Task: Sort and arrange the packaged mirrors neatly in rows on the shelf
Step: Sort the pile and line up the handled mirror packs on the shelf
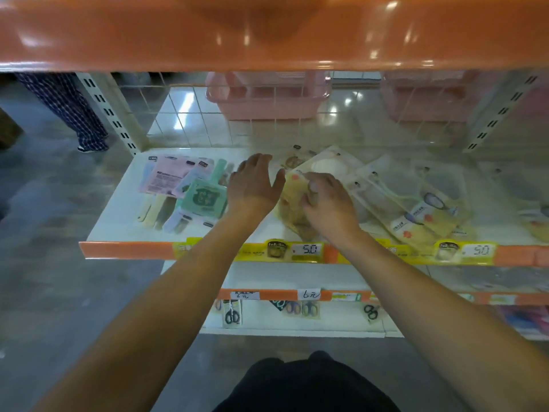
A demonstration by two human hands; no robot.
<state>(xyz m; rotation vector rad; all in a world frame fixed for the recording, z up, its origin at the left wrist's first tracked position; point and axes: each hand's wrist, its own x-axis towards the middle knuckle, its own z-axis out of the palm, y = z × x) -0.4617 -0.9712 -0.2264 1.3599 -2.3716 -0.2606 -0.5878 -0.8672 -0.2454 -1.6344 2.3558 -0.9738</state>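
A white shelf [118, 224] carries packaged mirrors. My right hand [329, 203] grips a yellow packaged mirror [292, 200] at the shelf's middle, fingers curled over its top. My left hand [252, 185] hovers just left of that pack with straight, spread fingers and the thumb close to the pack's upper edge. A loose heap of pink, green and lilac mirror packs [184, 191] lies on the shelf's left. Clear packs with cream and yellow mirrors [416, 203] overlap in a slanted row on the right.
An orange shelf beam [267, 34] hangs close overhead. A wire grid back panel [267, 114] closes the shelf's rear, with pink baskets [267, 96] behind it. Price tags [306, 249] line the front edge. Scissors packs [233, 312] hang on the lower shelf. A person's legs [74, 111] stand far left.
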